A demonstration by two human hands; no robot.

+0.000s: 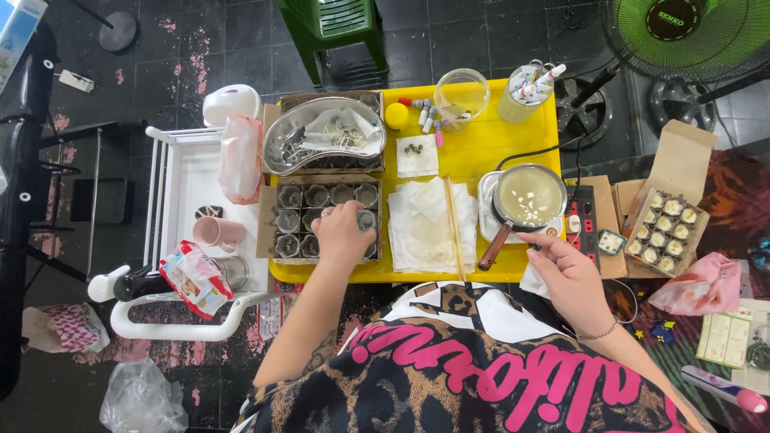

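Twelve small grey cups point(309, 218) sit in a tray directly under your left hand point(341, 234), whose fingers pinch one cup's rim. Your right hand point(565, 269), off to the right, grips a small tool just beside the wax pan point(529, 196).

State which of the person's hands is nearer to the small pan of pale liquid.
The right. The right hand is just below and to the right of the pan, close to its rim. The left hand is over the tray of small cups, across the folded cloths.
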